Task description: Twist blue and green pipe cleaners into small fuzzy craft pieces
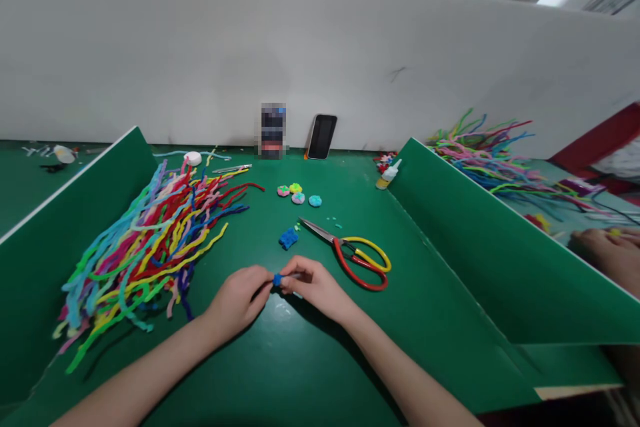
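Note:
Between the fingertips of both hands is a small blue piece of pipe cleaner point(277, 279). My left hand point(243, 297) pinches its left side, and my right hand point(313, 285) pinches it from the right, with fingers closed. Just beyond my hands lies a small pile of short blue pipe cleaner pieces point(289, 238), with tiny green scraps point(297, 227) beside it. To the right rest scissors point(350, 252) with one red and one yellow handle, their blades pointing away to the left. Farther back sit several small coloured fuzzy discs point(298, 198).
A heap of colourful pipe cleaners point(165, 233) covers the left side. Green panels point(480, 240) stand on both sides. A small glue bottle point(389, 175), a phone point(323, 136) and a white round lid point(193, 158) are at the back. Another person's hand point(610, 250) shows at far right.

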Motion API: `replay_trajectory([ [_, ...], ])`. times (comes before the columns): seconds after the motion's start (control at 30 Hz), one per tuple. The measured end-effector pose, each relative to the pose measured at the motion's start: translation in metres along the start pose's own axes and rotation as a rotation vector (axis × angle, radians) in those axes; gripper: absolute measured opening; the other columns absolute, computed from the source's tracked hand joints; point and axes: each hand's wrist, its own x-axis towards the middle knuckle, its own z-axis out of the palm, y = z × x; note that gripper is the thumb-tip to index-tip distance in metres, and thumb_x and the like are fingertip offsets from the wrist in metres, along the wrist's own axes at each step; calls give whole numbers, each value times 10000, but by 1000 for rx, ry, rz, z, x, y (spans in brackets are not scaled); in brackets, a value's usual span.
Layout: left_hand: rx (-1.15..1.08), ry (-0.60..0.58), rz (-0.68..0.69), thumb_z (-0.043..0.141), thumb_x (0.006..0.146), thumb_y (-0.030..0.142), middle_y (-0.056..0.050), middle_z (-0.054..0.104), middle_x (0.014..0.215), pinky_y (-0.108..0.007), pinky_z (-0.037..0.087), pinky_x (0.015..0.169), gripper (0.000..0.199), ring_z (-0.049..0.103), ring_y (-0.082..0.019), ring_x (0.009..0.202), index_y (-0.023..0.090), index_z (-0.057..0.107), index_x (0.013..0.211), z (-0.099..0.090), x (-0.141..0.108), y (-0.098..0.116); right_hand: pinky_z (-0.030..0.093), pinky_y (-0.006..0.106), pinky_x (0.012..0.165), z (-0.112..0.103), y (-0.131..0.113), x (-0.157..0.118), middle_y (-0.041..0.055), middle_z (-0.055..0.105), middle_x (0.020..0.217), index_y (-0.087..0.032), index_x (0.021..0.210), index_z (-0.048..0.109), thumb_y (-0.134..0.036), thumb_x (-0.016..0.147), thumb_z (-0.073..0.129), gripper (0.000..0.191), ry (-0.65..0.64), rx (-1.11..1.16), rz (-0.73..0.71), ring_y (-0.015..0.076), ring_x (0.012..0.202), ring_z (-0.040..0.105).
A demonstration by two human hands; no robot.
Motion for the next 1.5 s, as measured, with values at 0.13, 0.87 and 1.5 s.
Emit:
replay_trajectory([
  [0.13, -28, -12, -19, 328, 809, 188, -53, 593, 699, -239, 438, 599, 203, 541, -138, 655, 141, 523, 780, 2, 0, -1, 400, 217, 561, 0, 1, 1, -49, 523, 550, -155, 639, 507, -224, 616, 584, 106, -11, -38, -5, 71, 525, 504],
  [0.87, -69, -98, -164, 331, 782, 200, -34, 588, 735, -254, 428, 623, 143, 555, -146, 689, 170, 464, 825, -5, 3, 1, 402, 241, 654, 4, -3, -3, 28, 612, 767, -174, 795, 590, -169, 674, 570, 123, 54, -689, -382, 134, 712, 540],
  [1.5, -57, -414, -256, 291, 824, 348, 1, 535, 651, -215, 333, 568, 285, 498, -135, 627, 174, 481, 700, -22, 14, -5, 371, 201, 564, 0, -1, -1, -11, 574, 660, -172, 719, 562, -200, 673, 555, 55, 53, -648, -283, 108, 605, 503],
])
